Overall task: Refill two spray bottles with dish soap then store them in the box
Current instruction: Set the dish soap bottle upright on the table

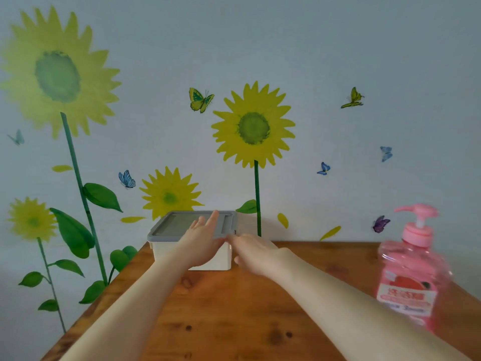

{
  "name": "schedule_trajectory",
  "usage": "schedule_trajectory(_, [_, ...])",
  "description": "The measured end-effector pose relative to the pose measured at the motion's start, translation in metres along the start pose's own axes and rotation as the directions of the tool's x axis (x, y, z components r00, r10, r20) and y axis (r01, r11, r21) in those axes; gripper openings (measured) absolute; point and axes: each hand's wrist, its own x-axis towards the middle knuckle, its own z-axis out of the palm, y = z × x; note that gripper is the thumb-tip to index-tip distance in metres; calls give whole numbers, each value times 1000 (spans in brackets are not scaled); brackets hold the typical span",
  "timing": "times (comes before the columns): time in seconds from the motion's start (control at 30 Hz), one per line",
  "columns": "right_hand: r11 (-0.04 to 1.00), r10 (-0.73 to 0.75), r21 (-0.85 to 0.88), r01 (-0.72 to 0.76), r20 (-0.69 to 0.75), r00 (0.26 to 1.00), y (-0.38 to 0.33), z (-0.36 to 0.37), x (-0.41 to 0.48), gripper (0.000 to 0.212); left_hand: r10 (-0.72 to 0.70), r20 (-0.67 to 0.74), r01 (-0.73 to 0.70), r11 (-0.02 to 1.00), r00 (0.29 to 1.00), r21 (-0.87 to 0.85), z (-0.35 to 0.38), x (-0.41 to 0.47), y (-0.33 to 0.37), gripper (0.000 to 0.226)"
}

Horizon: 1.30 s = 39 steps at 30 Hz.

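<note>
Head view: left hand (200, 241) fingers (211, 221) straight on lid (177, 222); right hand (256, 250) at lid edge, fingers unclear.

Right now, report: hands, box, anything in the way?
Left hand flat on lid; right hand at lid's right edge, grip unclear. Box closed. Soap bottle stands right, clear of hands.

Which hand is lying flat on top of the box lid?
The left hand, laid flat across the grey lid; the right hand is at its near corner.
</note>
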Motion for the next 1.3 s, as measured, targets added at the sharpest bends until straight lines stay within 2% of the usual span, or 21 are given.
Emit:
schedule_trajectory(0.17, [999,33,16,-33,49,998,-4,-17,-50,40,-7,-13,4,980,1000,-197,-1,-41,52,57])
schedule_trajectory(0.27, [1000,5,3,-5,57,998,-5,-35,-86,33,-13,-50,-8,920,999,-392,6,-68,77,48])
schedule_trajectory(0.4, [999,-29,-16,30,67,997,0,-54,-133,24,-36,-62,-4,829,997,-559,12,-92,104,20])
schedule_trajectory(0.47, [1000,-29,6,29,52,998,4,-62,-152,25,-43,-75,-9,810,996,-587,15,-97,116,30])
schedule_trajectory(0.53, [999,-23,45,22,17,1000,9,-70,-171,29,-61,-68,7,791,996,-611,20,-101,128,26])
schedule_trajectory(0.63, [991,1,132,8,-62,998,19,-79,-201,35,-63,-26,34,788,998,-615,26,-107,148,49])
schedule_trajectory(0.7, [984,40,180,-17,-124,991,29,-81,-216,37,-48,-20,27,810,999,-586,28,-112,161,51])
schedule_trajectory(0.83, [939,192,331,-97,-266,945,55,-79,-243,32,2,19,10,823,1000,-568,38,-118,183,57])
schedule_trajectory(0.93, [872,332,464,-158,-321,887,79,-68,-263,27,15,54,18,819,998,-574,50,-119,195,64])
schedule_trajectory(1.0, [833,413,513,-210,-323,852,96,-55,-274,26,28,60,12,820,998,-572,59,-118,203,67])
schedule_trajectory(1.13, [796,527,502,-339,-298,796,122,-22,-285,27,41,98,18,843,994,-537,83,-107,213,71])
schedule_trajectory(1.3, [737,592,537,-410,-221,775,132,6,-281,36,51,154,35,862,987,-505,112,-88,221,78])
